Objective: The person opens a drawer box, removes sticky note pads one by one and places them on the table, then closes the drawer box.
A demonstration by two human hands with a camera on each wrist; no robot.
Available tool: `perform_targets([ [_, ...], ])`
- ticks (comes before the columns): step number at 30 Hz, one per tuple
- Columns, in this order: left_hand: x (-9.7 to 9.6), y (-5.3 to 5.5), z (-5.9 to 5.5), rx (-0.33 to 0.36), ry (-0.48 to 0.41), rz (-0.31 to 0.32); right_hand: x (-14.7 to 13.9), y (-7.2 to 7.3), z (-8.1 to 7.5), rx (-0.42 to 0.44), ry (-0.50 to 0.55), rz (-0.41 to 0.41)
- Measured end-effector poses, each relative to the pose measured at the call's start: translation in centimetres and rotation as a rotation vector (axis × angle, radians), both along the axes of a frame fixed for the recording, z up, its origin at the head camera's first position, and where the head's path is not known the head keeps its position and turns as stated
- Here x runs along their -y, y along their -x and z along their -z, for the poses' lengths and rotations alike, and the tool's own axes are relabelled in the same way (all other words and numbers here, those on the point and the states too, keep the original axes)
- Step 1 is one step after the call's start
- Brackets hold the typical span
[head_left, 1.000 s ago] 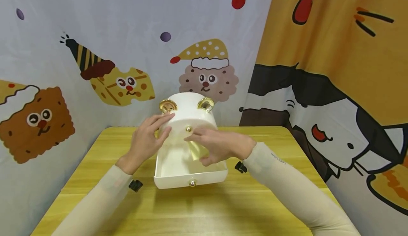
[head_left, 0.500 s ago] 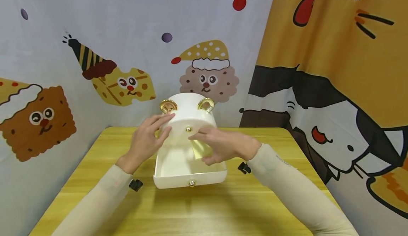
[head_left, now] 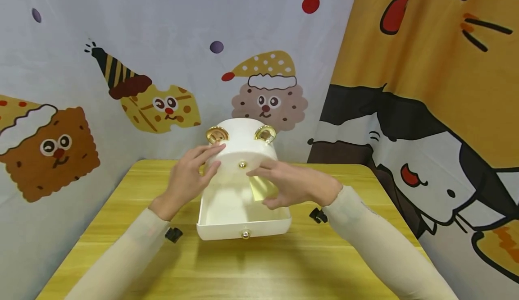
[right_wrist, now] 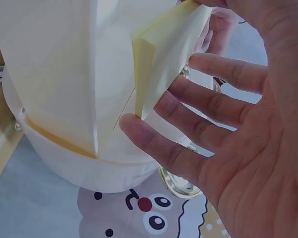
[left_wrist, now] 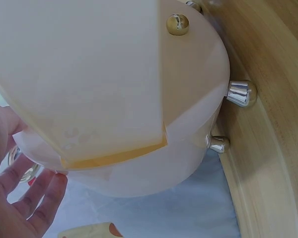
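Observation:
A white rounded storage box (head_left: 241,134) with gold ear-shaped rings stands on the table. Its lower drawer (head_left: 220,231) is pulled out toward me, and a gold knob sits on the drawer front. My right hand (head_left: 296,184) holds a pad of pale yellow sticky notes (right_wrist: 171,54) above the right side of that drawer, gripping it between thumb and fingers. At the box's left front side, my left hand (head_left: 184,178) rests with its fingertips against the shell. In the left wrist view, the fingers (left_wrist: 47,201) of that hand lie loosely beside the box.
The wooden table (head_left: 243,273) extends around the box. Small metallic feet (left_wrist: 242,94) lift the box off the tabletop. Behind the table hangs a curtain (head_left: 170,29) printed with cartoon food, and an orange curtain (head_left: 446,75) hangs at the right.
My right hand has drifted slightly to the right with the sticky-note pad. The left hand stays on the box, and the drawer remains pulled out. The head view has shifted a little.

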State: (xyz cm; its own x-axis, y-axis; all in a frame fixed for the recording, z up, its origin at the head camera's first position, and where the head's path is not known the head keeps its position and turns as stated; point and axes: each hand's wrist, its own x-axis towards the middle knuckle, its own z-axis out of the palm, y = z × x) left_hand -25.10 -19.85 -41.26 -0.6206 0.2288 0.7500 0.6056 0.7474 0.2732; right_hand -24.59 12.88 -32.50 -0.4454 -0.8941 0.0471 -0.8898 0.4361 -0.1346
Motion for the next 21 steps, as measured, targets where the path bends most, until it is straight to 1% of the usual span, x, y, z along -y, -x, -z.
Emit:
perform_targets([
  [4,-0.1,-0.1,0.1,0.005,0.000,-0.001,-0.6,-0.1,0.1,-0.009,0.024,-0.010],
  [7,-0.1,-0.2,0.1,0.008,-0.007,-0.002,-1.1,-0.1,0.2,0.000,0.035,-0.008],
  [16,-0.2,0.0,0.0,0.006,-0.012,-0.005,-2.6,-0.2,0.1,0.034,0.061,0.032],
  [21,-0.3,0.0,0.2,0.001,-0.018,-0.004,-3.3,-0.2,0.1,0.058,0.061,0.060],
])
